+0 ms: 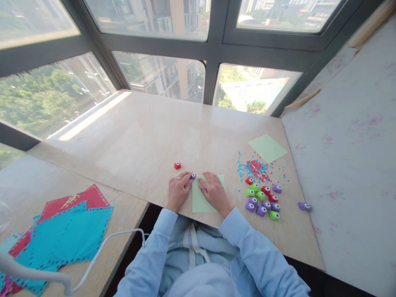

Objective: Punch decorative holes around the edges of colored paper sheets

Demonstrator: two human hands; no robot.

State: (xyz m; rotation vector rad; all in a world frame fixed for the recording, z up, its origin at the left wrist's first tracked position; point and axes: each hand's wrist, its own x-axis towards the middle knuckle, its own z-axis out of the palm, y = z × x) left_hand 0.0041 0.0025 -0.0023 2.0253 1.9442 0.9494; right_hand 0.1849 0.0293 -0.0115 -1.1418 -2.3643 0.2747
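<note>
A pale green sheet of paper [201,203] lies on the table in front of me. My left hand [179,191] is closed on a small purple craft punch [193,176] at the sheet's upper left corner. Whether the paper's edge sits inside the punch is too small to tell. My right hand [214,190] rests flat on the sheet with its fingers stretched out, holding nothing. Just beyond my left hand stands a red craft punch [177,165].
Several red, green and purple punches [261,211] stand at the right, below scattered red and blue paper bits [256,170]. Another pale green sheet [267,147] lies behind them. Punched blue sheets [71,235] and red sheets [95,196] are at left, near a white cable [105,243].
</note>
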